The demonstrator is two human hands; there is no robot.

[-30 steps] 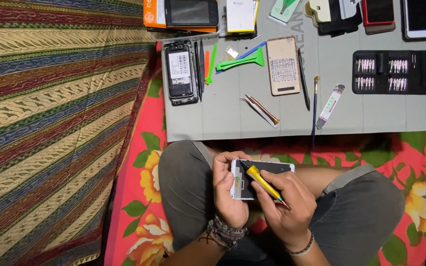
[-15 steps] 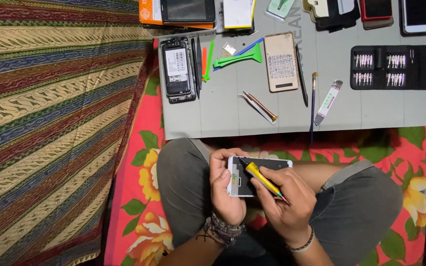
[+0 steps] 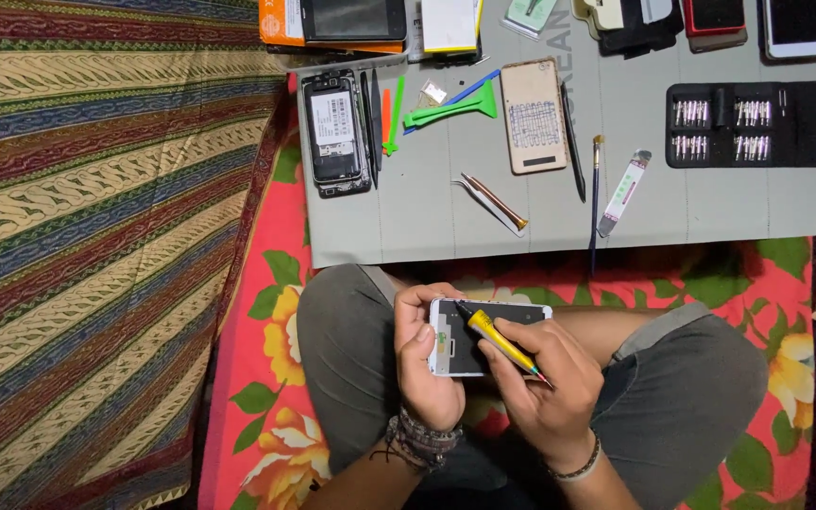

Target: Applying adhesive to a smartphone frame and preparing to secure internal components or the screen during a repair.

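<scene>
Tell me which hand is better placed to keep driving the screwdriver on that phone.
Right, probably. The right hand already grips the yellow screwdriver with its tip down on the white phone, while the left hand is clamped around the phone's left end, steadying it.

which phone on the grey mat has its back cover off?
The black phone at the mat's left edge: its internals show; the others are closed.

the scene is viewed from a single head-worn camera, pointed steeply downward. the lap and crossed legs are seen close at the bottom, the grey work mat (image 3: 559,203) farther off toward the top.
</scene>
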